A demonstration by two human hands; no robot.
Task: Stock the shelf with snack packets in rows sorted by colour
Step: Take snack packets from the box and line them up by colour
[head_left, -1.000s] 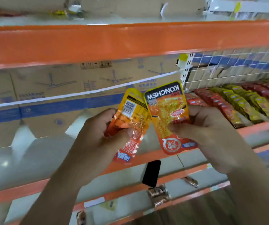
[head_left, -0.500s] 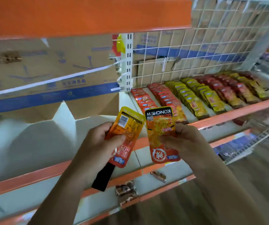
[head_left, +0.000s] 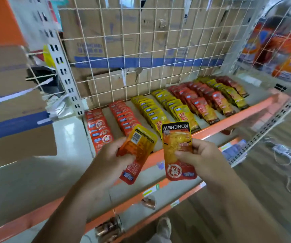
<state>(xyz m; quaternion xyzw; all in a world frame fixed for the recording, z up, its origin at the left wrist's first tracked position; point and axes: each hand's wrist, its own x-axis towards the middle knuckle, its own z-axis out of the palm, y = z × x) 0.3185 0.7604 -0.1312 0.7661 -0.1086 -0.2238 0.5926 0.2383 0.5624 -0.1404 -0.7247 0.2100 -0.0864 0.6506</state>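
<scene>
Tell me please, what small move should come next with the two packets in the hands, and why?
Probably the left hand should lower its orange packet, held barcode side up, onto the front of the leftmost orange row close beside it. That colour matches this row, not the yellow rows; the right hand grips its KONCHEW packet farther away.

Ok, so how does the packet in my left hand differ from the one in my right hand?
The left-hand packet shows its back, with a barcode; the right-hand packet shows its front, with a black KONCHEW band on top. The left-hand packet leans to the right, while the right-hand packet stands nearly upright. Both are orange-red, one pinched by the left hand, the other by the right hand, in front of the shelf.
</scene>
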